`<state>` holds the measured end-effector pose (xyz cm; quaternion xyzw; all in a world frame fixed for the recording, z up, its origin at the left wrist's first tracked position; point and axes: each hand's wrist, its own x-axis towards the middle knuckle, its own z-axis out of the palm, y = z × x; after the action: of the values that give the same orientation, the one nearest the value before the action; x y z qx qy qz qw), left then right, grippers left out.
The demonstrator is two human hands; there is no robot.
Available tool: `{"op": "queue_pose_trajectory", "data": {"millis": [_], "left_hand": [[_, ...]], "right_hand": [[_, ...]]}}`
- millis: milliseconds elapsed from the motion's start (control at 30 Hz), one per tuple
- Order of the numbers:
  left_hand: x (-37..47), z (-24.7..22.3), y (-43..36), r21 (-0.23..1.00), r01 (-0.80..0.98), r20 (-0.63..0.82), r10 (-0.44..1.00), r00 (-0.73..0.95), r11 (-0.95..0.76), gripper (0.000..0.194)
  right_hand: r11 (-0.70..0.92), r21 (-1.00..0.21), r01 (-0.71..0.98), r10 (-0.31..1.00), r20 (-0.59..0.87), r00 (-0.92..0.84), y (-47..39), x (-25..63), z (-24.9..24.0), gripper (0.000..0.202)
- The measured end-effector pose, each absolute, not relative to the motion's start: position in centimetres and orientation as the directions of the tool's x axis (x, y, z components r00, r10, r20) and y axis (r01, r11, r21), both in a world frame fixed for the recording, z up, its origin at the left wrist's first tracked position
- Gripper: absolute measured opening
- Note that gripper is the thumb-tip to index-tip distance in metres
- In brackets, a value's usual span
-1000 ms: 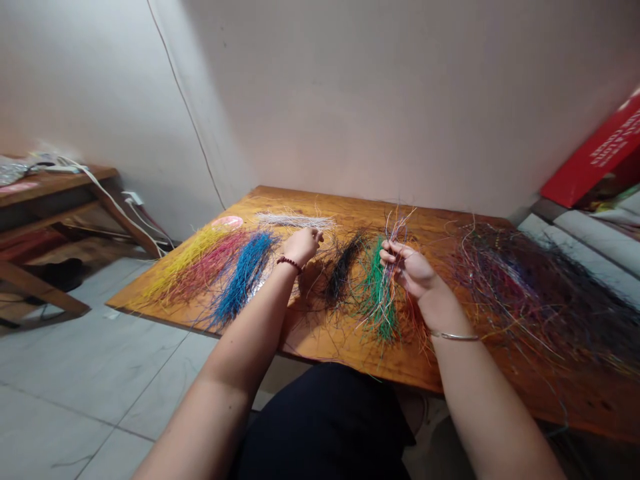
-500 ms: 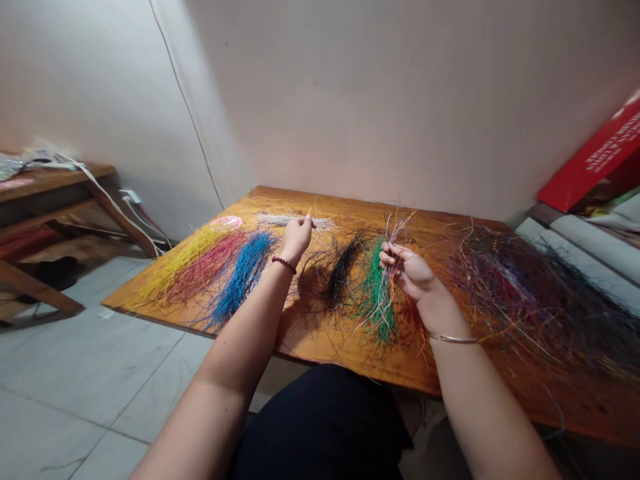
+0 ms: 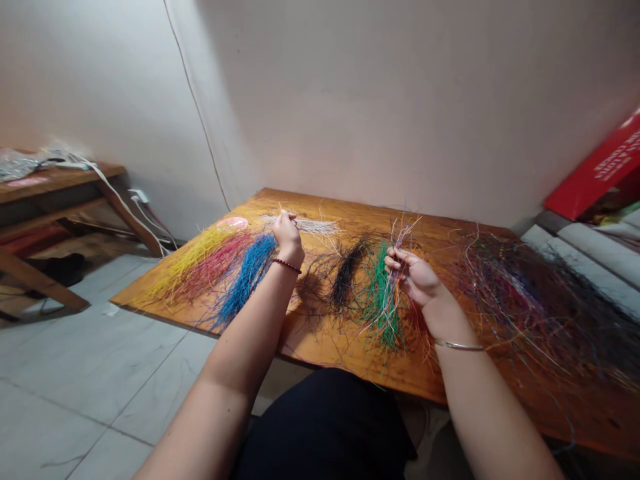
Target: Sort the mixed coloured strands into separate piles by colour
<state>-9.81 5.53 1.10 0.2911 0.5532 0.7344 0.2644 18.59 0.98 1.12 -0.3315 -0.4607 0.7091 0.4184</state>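
L hand point(image 3: 287, 230) is over the white wires point(image 3: 317, 227) near the back of the wooden table point(image 3: 310, 347), just beside the top of the blue wires point(image 3: 245, 283). Fingertips look pinched together, but can't tell if there's a strand btwn them, too small to see. Dark red bead bracelet point(image 3: 287, 265) on that wrist.

R hand point(image 3: 417, 277) has thumb + fingers clamped on a thin mixed bunch point(image 3: 401, 233), mostly pale strands w/ some orange & purple. It's held abt upright, ends poking out above the fingers and hanging down in front of the green wires point(image 3: 383, 293). Can't tell if the low ends touch them. Thin metal bangle point(image 3: 459, 345) on the R wrist.

Rest of the table, L to R: yellow wires point(image 3: 185, 263), pinkish-red wires point(image 3: 215, 267) right up against them, then the blue. Black wires point(image 3: 347, 273) lie btwn the two hands, w/ the green next to them. Orange-red wires point(image 3: 421, 330) are partly hidden under the R hand/wrist. Big multicolor tangle point(image 3: 530, 293) takes up the R side, dark strands mostly at its far R.
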Motion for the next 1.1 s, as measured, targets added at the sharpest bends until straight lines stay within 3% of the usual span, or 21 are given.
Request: {"op": "queue_pose_trajectory", "data": {"millis": [200, 467, 633, 767, 900, 1100], "left_hand": [[-9.1, 0.7, 4.8, 0.913, 0.345, 0.401, 0.640, -0.656, -0.218, 0.040], [-7.6, 2.2, 2.3, 0.838, 0.522, 0.507, 0.578, -0.639, -0.158, 0.036], [-7.6, 2.2, 2.5, 0.843, 0.469, 0.530, 0.564, -0.634, -0.265, 0.033], [-8.6, 0.3, 5.0, 0.887, 0.277, 0.458, 0.638, -0.619, -0.369, 0.033], [-9.7, -1.9, 7.6, 0.951, 0.050, 0.267, 0.725, -0.635, -0.307, 0.034], [-11.1, -3.9, 9.4, 0.987, -0.032, 0.086, 0.688, -0.721, -0.157, 0.037]], "right_hand": [[-0.247, -0.924, -0.291, 0.899, -0.107, -0.425, 0.7, 18.5, 1.3, 0.021], [-0.238, -0.931, -0.278, 0.898, -0.102, -0.428, 0.9, 18.5, 1.1, 0.023], [-0.267, -0.916, -0.299, 0.903, -0.130, -0.410, 0.7, 18.4, 1.4, 0.021], [-0.263, -0.916, -0.304, 0.899, -0.118, -0.422, 0.9, 18.5, 1.1, 0.021], [-0.266, -0.912, -0.312, 0.889, -0.106, -0.446, 1.3, 18.7, 0.5, 0.023], [-0.267, -0.910, -0.317, 0.886, -0.102, -0.453, 1.4, 18.7, 0.2, 0.025]]}}
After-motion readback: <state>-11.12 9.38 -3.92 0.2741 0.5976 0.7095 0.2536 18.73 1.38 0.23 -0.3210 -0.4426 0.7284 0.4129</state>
